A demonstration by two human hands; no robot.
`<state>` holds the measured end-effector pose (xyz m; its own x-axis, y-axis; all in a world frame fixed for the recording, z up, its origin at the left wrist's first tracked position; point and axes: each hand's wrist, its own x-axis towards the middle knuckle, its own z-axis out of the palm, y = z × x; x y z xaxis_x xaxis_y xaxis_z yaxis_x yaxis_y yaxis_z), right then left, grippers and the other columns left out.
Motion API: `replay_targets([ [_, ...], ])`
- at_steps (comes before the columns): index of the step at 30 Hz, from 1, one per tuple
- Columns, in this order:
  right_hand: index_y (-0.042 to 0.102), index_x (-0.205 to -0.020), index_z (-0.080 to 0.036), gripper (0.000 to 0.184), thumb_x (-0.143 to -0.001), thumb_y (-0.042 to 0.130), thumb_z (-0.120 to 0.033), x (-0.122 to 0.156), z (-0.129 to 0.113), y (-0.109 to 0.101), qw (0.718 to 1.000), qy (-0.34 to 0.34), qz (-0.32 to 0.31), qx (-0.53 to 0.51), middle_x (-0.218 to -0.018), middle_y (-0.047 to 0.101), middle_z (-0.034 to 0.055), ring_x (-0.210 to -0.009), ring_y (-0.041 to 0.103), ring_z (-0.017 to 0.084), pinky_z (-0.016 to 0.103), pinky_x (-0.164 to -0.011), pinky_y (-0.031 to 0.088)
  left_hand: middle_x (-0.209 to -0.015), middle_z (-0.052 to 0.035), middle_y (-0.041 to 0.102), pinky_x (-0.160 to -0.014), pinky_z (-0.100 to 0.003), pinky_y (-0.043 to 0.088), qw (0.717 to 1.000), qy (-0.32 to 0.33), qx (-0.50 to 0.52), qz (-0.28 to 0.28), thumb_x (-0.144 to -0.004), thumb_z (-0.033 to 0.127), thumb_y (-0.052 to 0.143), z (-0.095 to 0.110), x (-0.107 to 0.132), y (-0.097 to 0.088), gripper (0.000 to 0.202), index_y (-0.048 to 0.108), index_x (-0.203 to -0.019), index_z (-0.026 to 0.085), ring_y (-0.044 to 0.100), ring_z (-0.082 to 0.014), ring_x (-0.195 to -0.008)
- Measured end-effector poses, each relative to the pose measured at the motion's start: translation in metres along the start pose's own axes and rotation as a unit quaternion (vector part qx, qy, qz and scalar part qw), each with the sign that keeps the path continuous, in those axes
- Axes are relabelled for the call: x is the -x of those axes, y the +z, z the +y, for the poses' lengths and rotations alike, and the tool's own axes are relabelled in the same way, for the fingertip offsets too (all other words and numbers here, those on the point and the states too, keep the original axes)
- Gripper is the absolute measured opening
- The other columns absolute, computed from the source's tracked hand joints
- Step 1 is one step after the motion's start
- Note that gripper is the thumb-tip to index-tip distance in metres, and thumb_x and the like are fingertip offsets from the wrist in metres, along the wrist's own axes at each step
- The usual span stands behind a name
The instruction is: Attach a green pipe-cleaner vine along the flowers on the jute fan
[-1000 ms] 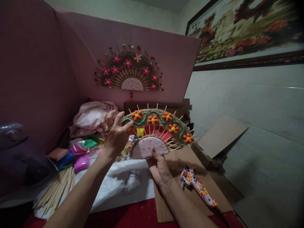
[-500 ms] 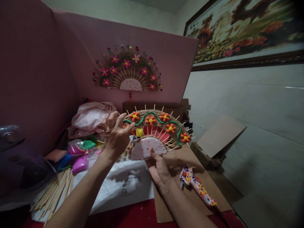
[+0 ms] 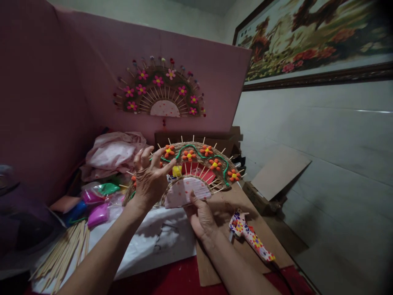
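Note:
My right hand [image 3: 202, 220] holds a craft fan [image 3: 187, 191] from below, thumb on its pale half-round base with reddish dots. Thin sticks radiate from that base through a twine-covered arch, which carries orange flowers with yellow centres and a wavy green strand. In front of the arch's left part is my left hand [image 3: 150, 178], its thumb and index finger apart and the other fingers bent. It hides some of the flowers there; whether its fingertips touch the fan I cannot tell. A glue gun [image 3: 250, 237] with a flowered pattern lies to the right.
A similar fan with pink flowers [image 3: 158, 81] is on the pink panel [image 3: 215, 73] behind. Under the glue gun lies a cardboard sheet [image 3: 211, 266]. Wooden sticks [image 3: 63, 256], bagged coloured material [image 3: 98, 215] and pink cloth [image 3: 115, 151] are at left.
The whole scene has shifted slightly left in view. My left hand has moved a little relative to the fan, and an orange flower at its left end now shows. My right hand keeps its hold.

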<state>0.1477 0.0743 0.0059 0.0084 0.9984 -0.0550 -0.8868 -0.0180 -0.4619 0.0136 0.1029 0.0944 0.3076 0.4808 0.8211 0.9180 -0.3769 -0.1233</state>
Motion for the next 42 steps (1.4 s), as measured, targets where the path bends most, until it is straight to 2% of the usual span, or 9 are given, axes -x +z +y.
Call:
replay_targets([
  [8,0.065,-0.092,-0.018,0.041,-0.055,0.083,-0.021,-0.003,0.005,-0.005,1.000,-0.002,-0.006,-0.003,-0.088,0.073,0.0013,-0.086,0.068,0.020,0.036,-0.085,0.052,-0.131,-0.0080,0.050,-0.101,-0.057,0.023,1.000,-0.001,0.011,0.019,-0.080,0.018,0.054,0.000,0.000,0.007,0.030,0.067,-0.104,0.029,0.030,-0.0355,-0.128],
  [13,0.064,-0.090,-0.016,0.039,-0.056,0.083,-0.022,-0.002,0.001,-0.003,1.000,0.000,-0.012,-0.007,-0.088,0.073,0.0028,-0.090,0.067,0.021,0.037,-0.084,0.052,-0.123,-0.0097,0.056,-0.098,-0.056,0.026,0.999,0.002,0.008,0.041,-0.082,0.020,0.051,0.003,-0.002,0.002,0.019,0.069,-0.089,0.022,0.034,-0.0353,-0.124],
  [16,0.064,-0.089,-0.016,0.038,-0.056,0.082,-0.020,-0.004,0.001,-0.003,1.000,-0.003,-0.008,-0.011,-0.090,0.073,0.0033,-0.092,0.066,0.021,0.037,-0.084,0.052,-0.120,-0.0099,0.058,-0.098,-0.055,0.027,0.999,0.003,0.014,0.048,-0.083,0.020,0.051,0.005,-0.004,0.000,0.016,0.066,-0.087,0.019,0.037,-0.0342,-0.123],
  [25,0.064,-0.087,-0.016,0.038,-0.053,0.082,-0.018,-0.012,0.000,-0.008,0.999,0.007,0.026,-0.047,-0.085,0.073,0.0039,-0.091,0.066,0.022,0.037,-0.083,0.052,-0.112,-0.0100,0.063,-0.098,-0.052,0.028,0.996,0.025,0.045,0.066,-0.084,0.020,0.050,0.005,-0.005,0.003,0.012,0.061,-0.083,0.017,0.040,-0.0330,-0.119],
  [32,0.063,-0.088,-0.016,0.036,-0.056,0.081,-0.020,-0.013,0.000,-0.009,0.999,-0.001,0.025,-0.042,-0.086,0.073,0.0034,-0.092,0.065,0.020,0.035,-0.084,0.051,-0.100,-0.0097,0.065,-0.098,-0.049,0.028,0.996,0.037,0.051,0.067,-0.085,0.019,0.048,0.004,-0.005,0.005,0.011,0.058,-0.081,0.018,0.043,-0.0309,-0.115],
  [37,0.063,-0.090,-0.015,0.037,-0.058,0.080,-0.022,-0.014,-0.001,-0.009,0.999,-0.015,0.019,-0.046,-0.088,0.072,0.0049,-0.093,0.064,0.020,0.035,-0.087,0.050,-0.089,-0.0085,0.066,-0.084,-0.038,0.038,0.995,0.050,0.059,0.066,-0.086,0.016,0.045,0.003,-0.005,0.007,0.014,0.057,-0.079,0.018,0.053,-0.0254,-0.097],
  [40,0.063,-0.088,-0.015,0.035,-0.058,0.080,-0.020,-0.014,-0.002,-0.007,0.999,-0.022,0.021,-0.045,-0.085,0.072,0.0040,-0.090,0.065,0.020,0.036,-0.088,0.049,-0.076,-0.0064,0.065,-0.080,-0.037,0.038,0.994,0.055,0.047,0.080,-0.087,0.017,0.043,0.005,-0.005,0.007,0.018,0.056,-0.074,0.019,0.056,-0.0226,-0.081],
  [42,0.063,-0.086,-0.016,0.032,-0.058,0.080,-0.018,-0.014,-0.002,-0.006,0.999,-0.019,0.023,-0.045,-0.083,0.072,0.0030,-0.088,0.065,0.019,0.036,-0.088,0.050,-0.070,-0.0057,0.063,-0.080,-0.037,0.037,0.994,0.056,0.045,0.083,-0.087,0.019,0.044,0.007,-0.005,0.008,0.019,0.055,-0.071,0.019,0.056,-0.0226,-0.078],
])
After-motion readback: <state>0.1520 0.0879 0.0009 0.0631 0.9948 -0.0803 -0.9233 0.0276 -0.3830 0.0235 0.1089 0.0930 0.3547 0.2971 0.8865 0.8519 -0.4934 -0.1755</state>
